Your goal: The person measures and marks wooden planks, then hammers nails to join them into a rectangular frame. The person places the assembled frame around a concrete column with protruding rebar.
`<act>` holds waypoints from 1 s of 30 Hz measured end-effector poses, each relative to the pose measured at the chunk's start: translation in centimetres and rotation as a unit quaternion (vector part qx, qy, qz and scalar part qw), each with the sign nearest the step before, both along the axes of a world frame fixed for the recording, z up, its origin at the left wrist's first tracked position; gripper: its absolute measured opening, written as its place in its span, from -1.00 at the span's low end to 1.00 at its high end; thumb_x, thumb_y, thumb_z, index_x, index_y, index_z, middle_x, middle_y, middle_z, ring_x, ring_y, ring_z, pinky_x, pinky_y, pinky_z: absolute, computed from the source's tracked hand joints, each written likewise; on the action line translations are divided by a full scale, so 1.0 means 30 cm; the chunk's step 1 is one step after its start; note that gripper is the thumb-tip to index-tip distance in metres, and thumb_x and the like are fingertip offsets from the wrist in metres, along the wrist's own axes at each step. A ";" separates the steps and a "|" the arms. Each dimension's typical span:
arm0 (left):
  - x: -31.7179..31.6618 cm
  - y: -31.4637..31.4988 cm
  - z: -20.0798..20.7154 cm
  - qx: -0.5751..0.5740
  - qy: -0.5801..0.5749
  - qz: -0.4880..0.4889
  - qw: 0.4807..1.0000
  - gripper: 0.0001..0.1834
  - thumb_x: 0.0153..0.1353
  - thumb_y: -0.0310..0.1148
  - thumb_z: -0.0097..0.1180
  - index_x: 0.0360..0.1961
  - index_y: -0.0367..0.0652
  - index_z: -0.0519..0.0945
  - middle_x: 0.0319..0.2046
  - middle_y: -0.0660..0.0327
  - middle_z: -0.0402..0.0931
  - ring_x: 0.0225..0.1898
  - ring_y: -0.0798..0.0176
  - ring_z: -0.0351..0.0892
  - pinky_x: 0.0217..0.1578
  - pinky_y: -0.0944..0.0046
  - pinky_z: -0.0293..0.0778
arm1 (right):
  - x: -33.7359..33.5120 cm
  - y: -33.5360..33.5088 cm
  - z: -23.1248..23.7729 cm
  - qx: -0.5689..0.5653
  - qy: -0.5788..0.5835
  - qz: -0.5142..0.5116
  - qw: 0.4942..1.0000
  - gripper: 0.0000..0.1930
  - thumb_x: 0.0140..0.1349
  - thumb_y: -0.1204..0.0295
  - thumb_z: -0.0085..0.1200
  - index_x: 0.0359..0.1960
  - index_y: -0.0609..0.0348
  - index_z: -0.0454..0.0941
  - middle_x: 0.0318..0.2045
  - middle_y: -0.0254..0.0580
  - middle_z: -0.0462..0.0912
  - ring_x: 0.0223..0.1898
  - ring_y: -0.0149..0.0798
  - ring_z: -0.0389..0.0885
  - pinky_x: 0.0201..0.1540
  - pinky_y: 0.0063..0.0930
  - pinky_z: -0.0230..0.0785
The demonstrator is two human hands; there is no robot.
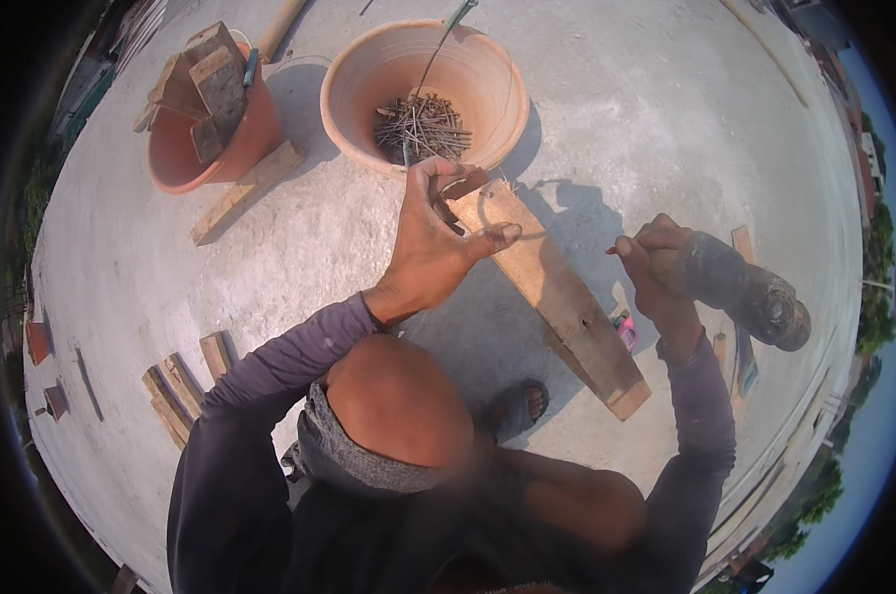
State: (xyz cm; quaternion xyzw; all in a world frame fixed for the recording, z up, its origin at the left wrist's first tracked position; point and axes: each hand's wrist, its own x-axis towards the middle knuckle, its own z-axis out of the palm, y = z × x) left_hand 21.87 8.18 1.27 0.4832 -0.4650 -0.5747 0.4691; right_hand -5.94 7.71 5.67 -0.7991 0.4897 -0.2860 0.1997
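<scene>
A long wooden piece (557,282), apparently made of boards joined at an angle, slants from upper left to lower right in front of my knees. My left hand (430,243) grips its upper end, fingers over the far side and thumb on the broad face. Near that end a small dark spot shows in the wood. To the right of the wood, my right hand (660,262) is raised and closed around a dark, worn, mallet-like tool (740,287). The tool's thick end points right, away from the wood; the fingers hide part of it.
Beyond my left hand stands a wide clay-coloured tub (339,109) with many nails (423,129) and a thin rod in it. A reddish bucket (260,124) at the upper left holds wood offcuts. A loose wooden block (247,193) and wood strips (178,386) lie on the concrete floor.
</scene>
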 end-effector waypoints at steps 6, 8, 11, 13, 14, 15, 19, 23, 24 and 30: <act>0.003 0.000 0.001 0.004 -0.045 -0.009 0.999 -0.08 0.05 -0.34 0.58 0.27 -0.24 0.17 0.25 -0.10 0.34 0.40 -0.01 0.27 0.28 0.03 0.42 | 0.011 -0.015 0.012 -0.063 0.128 0.020 0.990 -0.88 0.17 0.55 0.28 -0.34 0.26 0.56 -0.44 -0.05 0.69 -0.47 -0.02 0.72 -0.37 -0.23 0.60; 0.002 0.004 -0.002 0.008 -0.045 -0.005 0.999 -0.08 0.04 -0.29 0.59 0.27 -0.22 0.19 0.26 -0.08 0.34 0.40 -0.01 0.25 0.26 0.01 0.46 | 0.007 -0.008 0.016 -0.068 0.032 0.032 0.997 -0.83 0.12 0.55 0.29 -0.28 0.24 0.56 -0.41 0.00 0.70 -0.46 0.05 0.72 -0.38 -0.19 0.58; -0.005 0.002 -0.010 -0.017 -0.020 -0.002 1.000 -0.07 0.04 -0.24 0.60 0.26 -0.23 0.20 0.25 -0.08 0.35 0.40 -0.01 0.25 0.25 0.02 0.47 | 0.003 0.015 0.029 -0.047 0.054 0.030 0.997 -0.76 0.12 0.57 0.31 -0.18 0.23 0.57 -0.39 -0.04 0.73 -0.43 -0.01 0.75 -0.38 -0.23 0.59; -0.008 -0.009 -0.016 0.000 0.015 -0.016 1.000 -0.07 0.03 -0.22 0.60 0.25 -0.22 0.20 0.25 -0.08 0.36 0.39 -0.01 0.27 0.22 0.04 0.50 | 0.000 0.022 0.047 -0.024 0.233 0.019 0.972 -0.77 0.18 0.58 0.32 -0.14 0.25 0.58 -0.40 -0.14 0.74 -0.41 -0.13 0.78 -0.36 -0.30 0.61; -0.009 -0.017 -0.019 -0.030 0.004 -0.007 1.000 -0.08 0.04 -0.22 0.60 0.25 -0.23 0.20 0.25 -0.07 0.36 0.38 0.00 0.29 0.20 0.06 0.52 | 0.001 0.016 0.055 -0.046 0.318 -0.007 0.947 -0.77 0.21 0.59 0.33 -0.12 0.25 0.58 -0.40 -0.20 0.75 -0.40 -0.18 0.79 -0.36 -0.33 0.62; -0.006 -0.016 -0.020 -0.029 -0.017 -0.009 0.999 -0.09 0.05 -0.23 0.59 0.24 -0.23 0.20 0.26 -0.07 0.37 0.37 0.01 0.31 0.17 0.08 0.54 | 0.005 0.019 0.062 -0.002 0.190 0.003 0.982 -0.76 0.18 0.58 0.32 -0.14 0.24 0.57 -0.42 -0.15 0.74 -0.43 -0.12 0.78 -0.37 -0.29 0.61; 0.000 -0.002 -0.013 -0.052 -0.065 -0.006 0.996 -0.12 0.05 -0.40 0.59 0.21 -0.28 0.15 0.13 -0.06 0.37 0.28 0.05 0.39 0.29 0.08 0.42 | 0.039 0.020 0.096 0.055 0.098 -0.002 0.994 -0.74 0.06 0.63 0.32 -0.21 0.26 0.57 -0.48 -0.02 0.71 -0.46 0.01 0.76 -0.39 -0.25 0.59; -0.012 -0.016 -0.009 -0.025 0.010 -0.014 1.000 -0.11 0.06 -0.37 0.59 0.21 -0.27 0.15 0.15 -0.06 0.36 0.28 0.04 0.40 0.27 0.08 0.42 | 0.054 0.011 0.146 0.003 0.246 0.022 0.969 -0.78 0.00 0.66 0.28 -0.28 0.30 0.57 -0.51 0.06 0.68 -0.47 0.10 0.72 -0.40 -0.19 0.56; -0.009 -0.009 -0.010 -0.021 -0.001 -0.009 1.000 -0.11 0.06 -0.37 0.59 0.21 -0.27 0.15 0.15 -0.06 0.35 0.28 0.04 0.40 0.27 0.09 0.41 | 0.062 0.014 0.147 -0.030 0.199 0.031 0.979 -0.80 0.00 0.63 0.23 -0.30 0.28 0.56 -0.54 0.03 0.65 -0.50 0.09 0.68 -0.42 -0.18 0.54; 0.007 0.008 -0.023 -0.031 -0.067 -0.015 0.997 -0.04 0.05 -0.16 0.60 0.26 -0.29 0.17 0.19 -0.10 0.33 0.36 -0.02 0.30 0.26 -0.02 0.44 | 0.062 0.022 0.090 0.030 0.178 -0.013 0.983 -0.82 0.06 0.60 0.28 -0.31 0.25 0.56 -0.48 0.01 0.70 -0.46 0.03 0.73 -0.40 -0.22 0.57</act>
